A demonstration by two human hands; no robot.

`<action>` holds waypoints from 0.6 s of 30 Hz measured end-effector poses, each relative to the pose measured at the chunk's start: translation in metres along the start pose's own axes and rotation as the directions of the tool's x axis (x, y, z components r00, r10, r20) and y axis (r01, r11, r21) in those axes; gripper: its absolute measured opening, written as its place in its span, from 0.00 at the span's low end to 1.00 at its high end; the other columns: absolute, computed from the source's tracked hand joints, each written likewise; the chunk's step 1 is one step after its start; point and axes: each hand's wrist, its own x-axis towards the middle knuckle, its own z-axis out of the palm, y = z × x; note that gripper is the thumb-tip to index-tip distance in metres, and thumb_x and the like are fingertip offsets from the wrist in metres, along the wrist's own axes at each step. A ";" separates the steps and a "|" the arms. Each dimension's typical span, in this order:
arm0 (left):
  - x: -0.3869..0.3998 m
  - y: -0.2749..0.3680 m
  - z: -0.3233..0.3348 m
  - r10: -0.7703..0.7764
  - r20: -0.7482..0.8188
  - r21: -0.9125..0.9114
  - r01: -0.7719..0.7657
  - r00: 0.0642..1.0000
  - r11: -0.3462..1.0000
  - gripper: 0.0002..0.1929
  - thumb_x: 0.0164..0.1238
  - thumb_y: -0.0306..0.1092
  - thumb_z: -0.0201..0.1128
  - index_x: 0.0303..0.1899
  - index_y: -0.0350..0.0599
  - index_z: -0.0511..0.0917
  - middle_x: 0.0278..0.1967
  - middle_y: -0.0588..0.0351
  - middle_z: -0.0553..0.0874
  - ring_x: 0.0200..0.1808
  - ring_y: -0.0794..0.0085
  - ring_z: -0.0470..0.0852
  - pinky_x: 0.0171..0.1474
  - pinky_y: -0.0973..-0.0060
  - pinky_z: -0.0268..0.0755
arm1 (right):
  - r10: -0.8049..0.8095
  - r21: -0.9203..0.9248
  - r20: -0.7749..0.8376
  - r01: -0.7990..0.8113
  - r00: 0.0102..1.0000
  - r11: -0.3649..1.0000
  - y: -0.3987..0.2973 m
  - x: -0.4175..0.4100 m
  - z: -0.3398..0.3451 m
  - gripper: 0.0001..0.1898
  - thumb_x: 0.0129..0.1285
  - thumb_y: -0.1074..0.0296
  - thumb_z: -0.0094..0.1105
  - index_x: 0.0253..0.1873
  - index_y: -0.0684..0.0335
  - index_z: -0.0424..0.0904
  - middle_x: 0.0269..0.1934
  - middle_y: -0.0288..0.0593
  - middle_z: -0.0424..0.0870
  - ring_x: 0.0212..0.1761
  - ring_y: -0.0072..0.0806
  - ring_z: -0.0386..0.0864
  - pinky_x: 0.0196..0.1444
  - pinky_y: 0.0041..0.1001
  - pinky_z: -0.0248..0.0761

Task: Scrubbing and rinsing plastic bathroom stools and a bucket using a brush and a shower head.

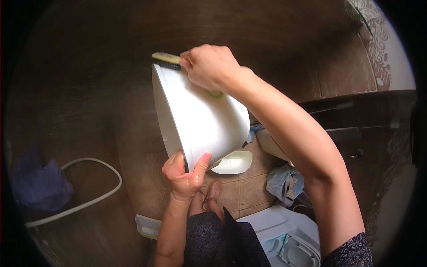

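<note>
A white plastic bucket (210, 120) is held tilted on its side in front of me, its open mouth facing left. My left hand (186, 173) grips the lower edge of its rim, thumb on the outer wall and fingers at the mouth. Above the bucket, my right hand (208, 65) holds a scrub brush (166, 58) with a yellowish back and dark bristles. The bristles are at the upper rim, on the outer side. Both hands look wet. The brush's handle is hidden in my right hand.
A pale plastic basin (233, 163) lies on the tiled floor (252, 190) below. Right of it is a plastic bag (285, 183) with things inside. A toilet (283, 233) stands at lower right. At left are a white hose (115, 190) and a purple-blue bag (41, 187). A white container (148, 225) lies near my left forearm.
</note>
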 end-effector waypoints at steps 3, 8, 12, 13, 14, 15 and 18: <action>-0.002 0.000 -0.008 -0.065 -0.103 -0.012 0.064 0.992 0.998 0.09 0.55 0.29 0.74 0.30 0.34 0.81 0.23 0.51 0.83 0.23 0.74 0.79 0.29 0.75 0.71 | -0.217 -0.029 -0.075 0.215 0.973 0.976 -0.029 -0.060 -0.004 0.15 0.71 0.58 0.50 0.54 0.55 0.82 0.28 0.53 0.84 0.32 0.50 0.84 0.37 0.44 0.76; -0.004 0.012 -0.011 -0.071 -0.236 -0.126 0.042 0.969 0.991 0.09 0.57 0.27 0.73 0.34 0.33 0.81 0.25 0.53 0.85 0.25 0.75 0.79 0.32 0.76 0.73 | -0.141 -0.044 -0.084 0.137 0.987 0.990 -0.011 -0.057 -0.007 0.17 0.72 0.57 0.48 0.53 0.59 0.82 0.25 0.53 0.83 0.28 0.50 0.83 0.34 0.44 0.76; -0.014 0.014 -0.027 -0.057 -0.133 -0.035 0.053 0.990 0.998 0.09 0.62 0.27 0.70 0.38 0.31 0.81 0.31 0.59 0.85 0.32 0.81 0.77 0.38 0.81 0.71 | -0.129 -0.097 -0.174 0.114 0.976 0.989 -0.028 -0.083 0.006 0.15 0.71 0.59 0.49 0.50 0.63 0.80 0.24 0.54 0.83 0.27 0.48 0.83 0.31 0.43 0.76; -0.014 0.007 -0.030 -0.065 -0.222 -0.060 0.053 0.973 0.997 0.09 0.61 0.28 0.71 0.36 0.32 0.81 0.29 0.56 0.86 0.29 0.79 0.78 0.36 0.79 0.72 | -0.146 -0.115 -0.191 0.125 0.971 0.985 -0.043 -0.098 0.010 0.15 0.71 0.60 0.49 0.50 0.66 0.79 0.24 0.54 0.83 0.27 0.47 0.84 0.31 0.41 0.77; -0.012 0.003 -0.031 -0.073 -0.312 -0.084 0.049 0.947 0.995 0.09 0.59 0.29 0.72 0.35 0.32 0.82 0.26 0.52 0.86 0.26 0.76 0.80 0.33 0.76 0.73 | -0.192 -0.121 -0.199 0.171 0.961 0.978 -0.052 -0.114 0.007 0.16 0.71 0.62 0.51 0.54 0.69 0.76 0.21 0.54 0.82 0.22 0.46 0.83 0.26 0.40 0.76; -0.009 0.004 -0.033 -0.065 -0.315 -0.080 0.041 0.947 0.996 0.09 0.59 0.29 0.72 0.35 0.32 0.82 0.26 0.52 0.86 0.26 0.76 0.80 0.33 0.76 0.73 | -0.221 -0.091 -0.227 0.205 0.948 0.974 -0.054 -0.130 0.008 0.18 0.70 0.62 0.52 0.56 0.71 0.76 0.19 0.54 0.81 0.21 0.46 0.83 0.24 0.41 0.75; -0.005 0.007 -0.028 -0.076 -0.292 -0.089 0.052 0.954 0.995 0.09 0.61 0.29 0.71 0.33 0.33 0.81 0.26 0.53 0.86 0.25 0.75 0.80 0.32 0.75 0.72 | -0.231 -0.103 -0.224 0.213 0.947 0.972 -0.047 -0.122 0.009 0.17 0.68 0.60 0.55 0.52 0.68 0.79 0.22 0.55 0.82 0.23 0.44 0.84 0.27 0.40 0.76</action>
